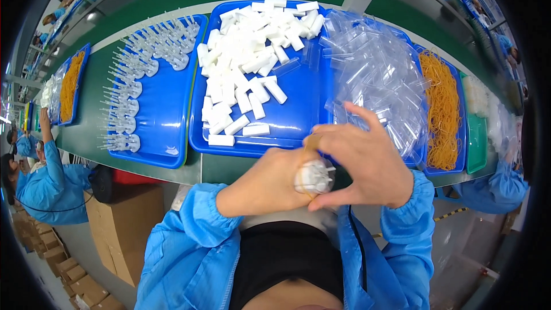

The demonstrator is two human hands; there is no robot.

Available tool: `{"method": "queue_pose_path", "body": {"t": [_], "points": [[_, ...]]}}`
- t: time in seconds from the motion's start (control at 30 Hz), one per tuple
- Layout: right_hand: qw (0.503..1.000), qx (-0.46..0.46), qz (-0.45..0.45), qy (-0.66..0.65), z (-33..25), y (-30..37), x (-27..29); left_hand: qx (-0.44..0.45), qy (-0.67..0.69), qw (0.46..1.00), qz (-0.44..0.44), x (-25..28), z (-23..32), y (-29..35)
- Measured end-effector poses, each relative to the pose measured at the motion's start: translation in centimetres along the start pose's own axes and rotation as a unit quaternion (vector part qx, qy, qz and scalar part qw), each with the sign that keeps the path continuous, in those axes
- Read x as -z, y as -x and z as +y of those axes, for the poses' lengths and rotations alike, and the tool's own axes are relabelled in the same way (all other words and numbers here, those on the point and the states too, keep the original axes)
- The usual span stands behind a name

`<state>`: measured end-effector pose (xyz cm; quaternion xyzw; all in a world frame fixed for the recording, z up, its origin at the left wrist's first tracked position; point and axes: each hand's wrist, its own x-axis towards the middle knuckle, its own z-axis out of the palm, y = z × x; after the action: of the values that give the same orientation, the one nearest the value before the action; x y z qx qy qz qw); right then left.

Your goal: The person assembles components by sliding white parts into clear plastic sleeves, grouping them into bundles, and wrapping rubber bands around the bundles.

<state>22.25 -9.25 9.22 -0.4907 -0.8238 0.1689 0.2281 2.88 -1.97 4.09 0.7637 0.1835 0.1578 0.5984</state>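
Note:
In front of my body, my left hand (pixel 267 182) is closed around a round bundle (pixel 314 177) of white, pronged pieces that looks partly wrapped in clear plastic. My right hand (pixel 370 158) is held against the bundle's right side, its thumb and fingers curved apart. A yellow rubber band (pixel 310 144) is stretched on its fingers, across the bundle's end. The lower part of the bundle is hidden in my left hand, and the right fingers are slightly blurred.
Beyond my hands, blue trays hold white foam blocks (pixel 252 60), clear plastic sleeves (pixel 379 74) and yellow rubber bands (pixel 441 112). At left, another blue tray (pixel 158 135) carries rows of white pronged pieces (pixel 127 106). A cardboard box (pixel 129 224) stands below left. Co-workers sit at both sides.

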Motion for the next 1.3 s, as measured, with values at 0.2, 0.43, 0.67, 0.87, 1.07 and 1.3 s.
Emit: {"method": "queue_pose_path", "body": {"t": [0.2,0.43,0.67,0.87,1.07,1.3], "points": [[0.896,0.148,0.068,-0.412,2.2,6.0,0.1,-0.031,0.461,0.871,0.169,2.6,-1.5,0.6],[0.682,-0.169,0.524,-0.480,-0.6,1.2,-0.8,-0.274,0.132,0.952,0.030,-0.5,1.0,-1.0],[0.948,-0.112,0.240,-0.174,-1.2,2.1,0.5,-0.075,0.016,0.977,0.200,-1.5,2.0,-0.8],[0.987,-0.115,0.107,0.030,-1.3,2.5,-1.2,-0.152,-0.223,0.961,0.063,-0.5,1.3,-1.1],[0.983,0.085,-0.028,-0.158,-3.1,4.3,-0.5,0.158,0.538,0.824,-0.081,0.7,-1.1,-0.2],[0.952,0.006,0.249,-0.180,-0.4,3.3,-2.7,0.045,0.589,0.801,0.095,-3.8,-0.8,0.5]]}}
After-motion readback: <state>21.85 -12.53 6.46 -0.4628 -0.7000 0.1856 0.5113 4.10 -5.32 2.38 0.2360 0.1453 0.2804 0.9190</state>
